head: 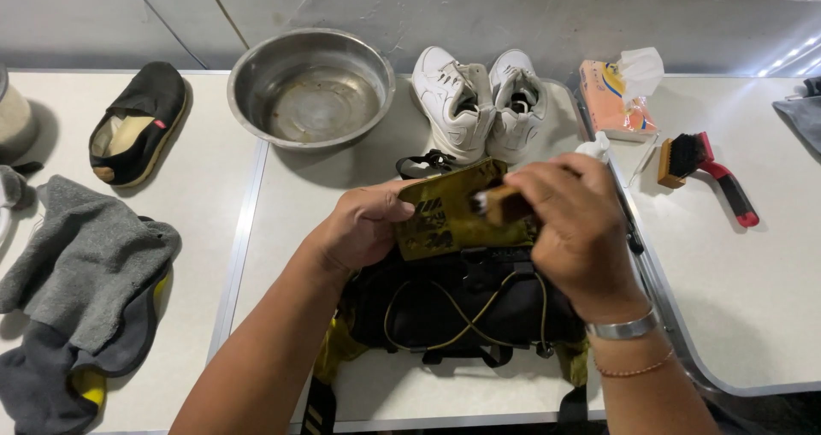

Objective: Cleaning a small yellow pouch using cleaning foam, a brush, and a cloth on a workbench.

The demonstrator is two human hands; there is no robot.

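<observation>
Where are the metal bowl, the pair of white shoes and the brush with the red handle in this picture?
metal bowl (256, 54): head view, on its left inner wall.
pair of white shoes (453, 101): head view, on the left shoe's upper.
brush with the red handle (731, 191): head view, on the handle.

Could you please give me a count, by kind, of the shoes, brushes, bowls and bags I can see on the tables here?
Shoes: 3, two white sneakers and one black slip-on
Brushes: 2, one with a red handle and a wooden one in the right hand
Bowls: 1, a metal basin
Bags: 1, a black and yellow backpack
Total: 7
</observation>
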